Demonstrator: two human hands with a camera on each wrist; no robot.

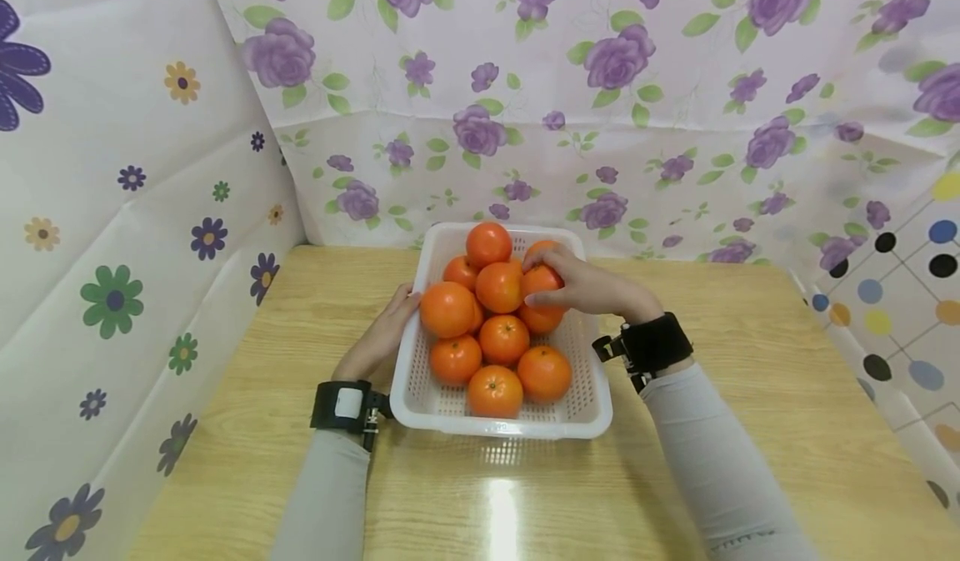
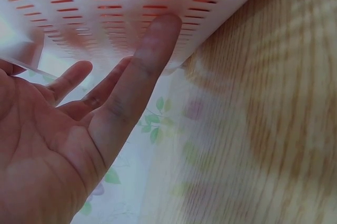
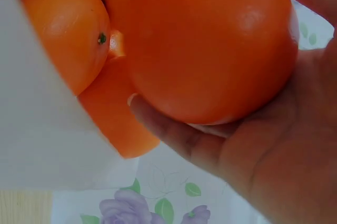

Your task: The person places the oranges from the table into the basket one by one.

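Note:
A white plastic basket (image 1: 501, 429) with slotted walls stands on the table, piled with several oranges (image 1: 504, 339). At its left side my left hand (image 1: 385, 333) rests against the outer wall. In the left wrist view, the fingers (image 2: 129, 84) are extended along the slotted wall, one fingertip right at the slots. My right hand (image 1: 581, 282) reaches over the right rim and grips an orange (image 3: 216, 45) at the upper right of the pile, thumb and fingers around its sides. Other oranges lie close against that one, and the hand hides part of it.
The wooden table (image 1: 757, 361) extends on both sides of the basket. Behind it hangs a cloth (image 1: 480, 169) with purple flowers. A flower-patterned sheet (image 1: 112, 294) rises on the left, and a dotted one (image 1: 892, 319) on the right.

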